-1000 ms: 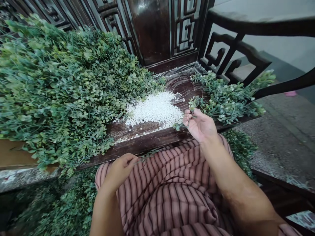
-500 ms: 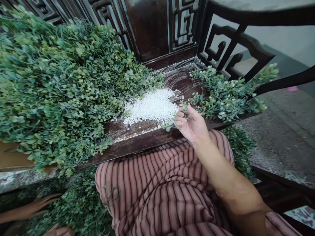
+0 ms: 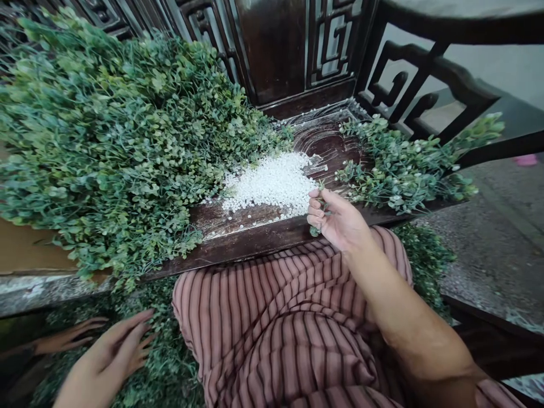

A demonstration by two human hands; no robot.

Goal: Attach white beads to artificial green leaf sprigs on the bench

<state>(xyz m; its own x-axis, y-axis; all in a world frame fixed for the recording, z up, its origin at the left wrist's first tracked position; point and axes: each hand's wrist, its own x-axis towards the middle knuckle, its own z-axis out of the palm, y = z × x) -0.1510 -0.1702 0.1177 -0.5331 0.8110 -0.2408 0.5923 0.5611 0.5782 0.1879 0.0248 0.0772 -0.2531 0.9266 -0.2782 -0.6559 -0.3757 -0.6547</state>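
Observation:
My right hand point(image 3: 338, 221) is closed in a pinch around a small artificial leaf sprig point(image 3: 315, 231), whose leaves poke out above and below the fingers. It hovers at the right edge of a heap of small white beads point(image 3: 272, 181) on the dark wooden seat point(image 3: 255, 241). At lower left, my left hand point(image 3: 108, 360) reaches with fingers extended and slightly blurred, holding nothing that I can see. Below it and beside my lap lies a mass of green artificial foliage point(image 3: 170, 362).
A large pile of foliage point(image 3: 127, 141) covers the seat's left side; more sprigs with white beads point(image 3: 395, 164) lie at the right. Carved wooden armrest point(image 3: 425, 73) and backrest point(image 3: 272, 51) border the seat. Another person's hand point(image 3: 70, 335) is at lower left, near some cardboard point(image 3: 34, 246).
My left hand has come further into view at lower left, moving up over the foliage. The right hand keeps its sprig, which has shifted within the fingers. The view has turned slightly left.

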